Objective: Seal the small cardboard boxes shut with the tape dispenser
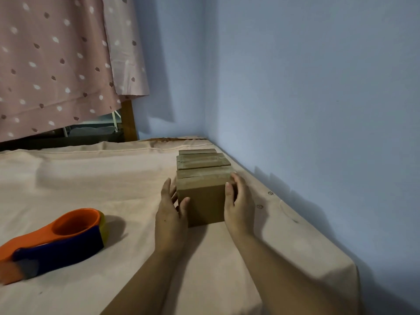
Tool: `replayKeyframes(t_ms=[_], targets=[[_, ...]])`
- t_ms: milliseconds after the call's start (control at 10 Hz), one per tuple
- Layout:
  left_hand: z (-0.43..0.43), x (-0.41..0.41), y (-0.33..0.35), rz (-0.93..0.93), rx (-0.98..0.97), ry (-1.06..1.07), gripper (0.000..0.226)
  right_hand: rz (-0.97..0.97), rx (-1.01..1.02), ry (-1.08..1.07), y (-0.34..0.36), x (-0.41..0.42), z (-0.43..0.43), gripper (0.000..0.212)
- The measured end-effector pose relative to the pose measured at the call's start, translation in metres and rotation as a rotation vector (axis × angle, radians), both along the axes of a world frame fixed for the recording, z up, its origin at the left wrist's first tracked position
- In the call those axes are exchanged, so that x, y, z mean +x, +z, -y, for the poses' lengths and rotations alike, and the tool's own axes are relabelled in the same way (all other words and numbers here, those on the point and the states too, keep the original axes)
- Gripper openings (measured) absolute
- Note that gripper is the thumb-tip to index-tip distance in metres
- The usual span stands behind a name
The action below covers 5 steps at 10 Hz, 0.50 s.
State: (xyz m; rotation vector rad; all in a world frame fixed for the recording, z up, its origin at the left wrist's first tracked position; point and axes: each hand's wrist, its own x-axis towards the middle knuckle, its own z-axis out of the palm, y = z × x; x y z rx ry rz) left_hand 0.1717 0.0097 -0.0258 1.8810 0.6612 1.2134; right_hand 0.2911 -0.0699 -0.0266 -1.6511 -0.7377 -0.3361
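We see a row of small cardboard boxes (201,169) standing on the bed (91,178), running back toward the blue wall's (318,110) corner. The nearest box (201,202) sits at the front of that row, touching the one behind it. Our left hand (169,212) presses flat against the nearest box's left side, fingers (167,188) spread loosely and the thumb on its front face. Our right hand (238,201) cups its right side, fingers curled over the top edge. Together they hold this box between them. The orange and blue tape dispenser (52,239) lies on the sheet well to the left of the nearest box, untouched. A dotted pink curtain (56,64) hangs beyond the boxes, to their left.
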Motion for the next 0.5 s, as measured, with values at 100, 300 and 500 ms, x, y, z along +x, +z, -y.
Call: replayKeyframes(t_ms=[100, 300, 500], targets=[[-0.008, 0.004, -0.007, 0.000, -0.003, 0.045, 0.048, 0.007, -0.055, 0.021, -0.005, 0.002, -0.003, 0.045], [-0.011, 0.002, -0.009, 0.010, -0.098, 0.025, 0.045, 0.080, 0.007, 0.009, -0.008, 0.001, -0.007, 0.054], [0.001, -0.011, -0.004, -0.178, -0.050, 0.189, 0.051, 0.338, -0.021, -0.338, -0.007, -0.011, 0.001, 0.043]])
